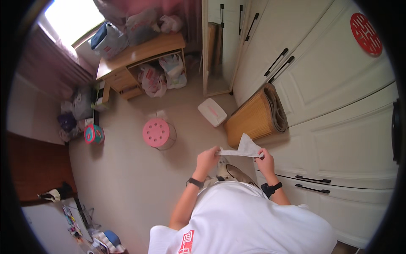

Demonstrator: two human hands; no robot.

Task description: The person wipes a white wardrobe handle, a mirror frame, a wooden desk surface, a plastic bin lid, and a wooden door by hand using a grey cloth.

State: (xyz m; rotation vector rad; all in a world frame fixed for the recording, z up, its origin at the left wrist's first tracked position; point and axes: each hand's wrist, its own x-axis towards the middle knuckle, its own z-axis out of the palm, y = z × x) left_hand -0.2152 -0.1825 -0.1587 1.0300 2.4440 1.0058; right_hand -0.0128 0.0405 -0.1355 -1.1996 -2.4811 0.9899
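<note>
Left hand [207, 160] and right hand [265, 161], both closed, each gripping an end of a thin white sheet [248, 147], held between them | big white cupboard [338, 146] on the right | wooden desk [148, 49] with bags [152, 79], far ahead | brown rolled-up mat [249, 119] just past the sheet | round pink stool [156, 133] to the left | white box [211, 112] beside the mat

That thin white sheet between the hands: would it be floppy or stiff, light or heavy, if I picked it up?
The thin white sheet is probably floppy: it narrows to a band near the left hand yet fans into a loose-looking corner near the right hand. It's likely light, looking thin and held only by its ends.
</note>
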